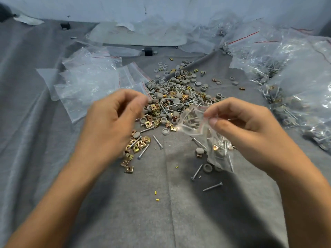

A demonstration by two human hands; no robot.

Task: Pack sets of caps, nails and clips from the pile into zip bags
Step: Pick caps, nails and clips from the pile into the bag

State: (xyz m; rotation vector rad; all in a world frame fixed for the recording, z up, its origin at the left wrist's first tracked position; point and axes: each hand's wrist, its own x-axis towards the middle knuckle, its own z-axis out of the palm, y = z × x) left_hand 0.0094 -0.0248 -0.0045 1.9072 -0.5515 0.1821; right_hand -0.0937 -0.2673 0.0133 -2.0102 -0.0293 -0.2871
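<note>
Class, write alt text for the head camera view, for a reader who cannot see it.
A person's right hand pinches a part-filled zip bag by a pile of caps, nails and clips on a grey cloth; the left hand, fingers curled, hovers over the pile. Empty bags lie to the left, filled bags to the right.

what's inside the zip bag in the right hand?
Through the clear zip bag: silver nails, a brass clip, grey caps. Exact counts are hidden by crumpled plastic.
</note>
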